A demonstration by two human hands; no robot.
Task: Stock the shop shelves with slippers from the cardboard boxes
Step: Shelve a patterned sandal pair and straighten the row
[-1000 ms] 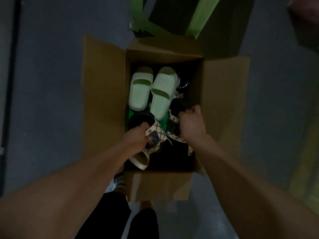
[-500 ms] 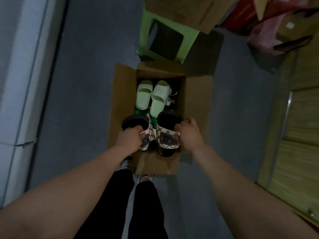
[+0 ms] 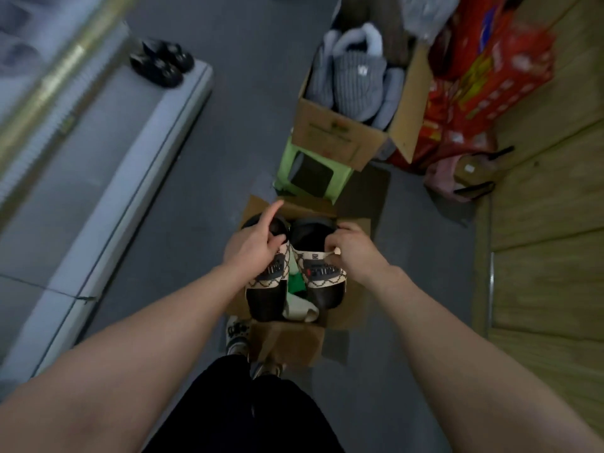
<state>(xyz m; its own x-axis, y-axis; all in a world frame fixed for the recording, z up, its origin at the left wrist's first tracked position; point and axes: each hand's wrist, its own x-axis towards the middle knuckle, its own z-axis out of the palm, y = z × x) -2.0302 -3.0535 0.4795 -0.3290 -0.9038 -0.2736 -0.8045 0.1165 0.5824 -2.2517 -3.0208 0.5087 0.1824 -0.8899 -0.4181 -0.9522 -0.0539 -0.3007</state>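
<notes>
I hold a pair of black slippers with cream patterned straps above the open cardboard box (image 3: 287, 341) on the floor. My left hand (image 3: 255, 243) grips the strap of the left slipper (image 3: 266, 295), its index finger pointing forward. My right hand (image 3: 353, 246) pinches the strap of the right slipper (image 3: 322, 273). Between the two, a pale green slipper (image 3: 299, 308) shows in the box below. The low grey shelf (image 3: 108, 148) runs along the left, with a pair of black slippers (image 3: 160, 62) on its far end.
A green plastic stool (image 3: 312, 173) stands just beyond the box. On it rests a second cardboard box (image 3: 340, 132) full of striped blue-grey fleece slippers. Red packages (image 3: 483, 80) and a pink bag (image 3: 451, 178) lie at the right beside wooden panelling. My legs and feet are below.
Both hands have lifted the patterned pair up out of the box and higher. The view has risen, bringing the shelf and the second box into sight.
</notes>
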